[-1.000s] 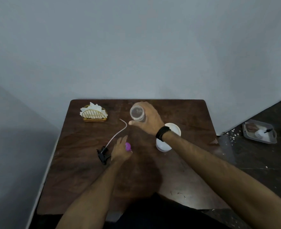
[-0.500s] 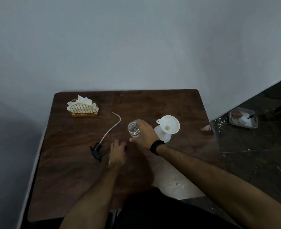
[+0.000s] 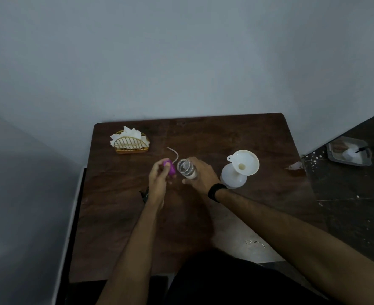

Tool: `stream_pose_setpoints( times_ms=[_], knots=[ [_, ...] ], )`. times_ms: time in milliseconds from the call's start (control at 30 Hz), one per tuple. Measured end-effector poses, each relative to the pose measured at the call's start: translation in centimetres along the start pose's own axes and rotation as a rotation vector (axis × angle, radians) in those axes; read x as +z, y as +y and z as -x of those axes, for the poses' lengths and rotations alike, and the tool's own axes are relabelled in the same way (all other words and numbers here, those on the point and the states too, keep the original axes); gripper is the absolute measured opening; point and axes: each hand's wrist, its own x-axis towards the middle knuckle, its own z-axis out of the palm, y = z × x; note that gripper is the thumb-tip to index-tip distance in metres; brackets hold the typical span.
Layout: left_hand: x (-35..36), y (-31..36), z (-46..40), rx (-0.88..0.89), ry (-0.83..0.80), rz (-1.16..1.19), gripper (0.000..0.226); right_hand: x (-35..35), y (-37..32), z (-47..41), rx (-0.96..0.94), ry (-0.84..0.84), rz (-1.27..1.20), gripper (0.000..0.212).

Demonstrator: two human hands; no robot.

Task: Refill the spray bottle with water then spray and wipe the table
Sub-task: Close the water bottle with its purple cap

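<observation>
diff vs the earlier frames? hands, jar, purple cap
The right hand brought the clear jar down from beside the funnel to the table in front of it. The left hand picked up the purple cap from the table and now holds it beside the jar's mouth. The funnel on its white bottle, the napkin holder and the sprayer tube are unmoved.

No legible text, label, brand, number or sign appears on any surface in view. The clear bottle (image 3: 187, 169) and the purple cap (image 3: 170, 167), both at the fingers, show no readable marking at this resolution.
</observation>
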Motion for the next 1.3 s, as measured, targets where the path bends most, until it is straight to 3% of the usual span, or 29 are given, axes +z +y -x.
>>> stream_pose_setpoints(
  times_ms=[133, 367, 633, 733, 800, 867, 933, 967, 1067, 1200, 1300],
  knots=[
    [-0.4, 1.1, -0.4, 0.106, -0.181, -0.259, 0.026, 0.3, -0.3, -0.2, 0.025, -0.044, 0.011, 0.057],
    [-0.4, 2.8, 0.1, 0.257, -0.291, -0.632, 0.035, 0.2, -0.7, 0.1, -0.003, -0.081, 0.14, 0.07],
    [-0.3, 3.1, -0.4, 0.132, -0.237, -0.887, 0.042, 0.6, -0.7, 0.6, 0.003, -0.099, 0.207, 0.07],
    [-0.3, 3.3, -0.4, 0.223, -0.351, -0.915, 0.038, 1.0, -0.4, 0.7, 0.053, -0.04, 0.132, 0.067],
    [-0.4, 3.5, -0.4, 0.319, -0.464, -0.889, 0.047, 1.2, -0.4, 0.6, 0.083, -0.023, 0.1, 0.059],
    [-0.4, 3.9, -0.3, 0.296, -0.537, -0.819, 0.068, 1.1, -0.6, 0.6, 0.102, -0.017, 0.101, 0.052],
    [0.0, 4.3, -0.1, 0.199, -0.509, -0.748, 0.097, 1.0, -0.8, 0.6, 0.088, 0.006, 0.093, 0.045],
    [0.3, 4.4, 0.1, 0.163, -0.426, -0.758, 0.1, 0.9, -0.7, 0.7, 0.07, 0.016, 0.06, 0.045],
    [1.2, 5.1, 0.3, 0.117, -0.185, -0.985, 0.068, 0.7, -0.8, 0.7, 0.065, 0.044, -0.007, 0.054],
    [1.7, 5.4, 0.1, 0.128, -0.313, -1.061, 0.039, 0.6, -0.9, 0.5, 0.057, 0.038, -0.007, 0.052],
    [1.8, 5.8, -0.3, 0.201, -0.463, -1.138, 0.042, 0.6, -0.6, 0.6, 0.033, -0.002, 0.042, 0.058]
  ],
)
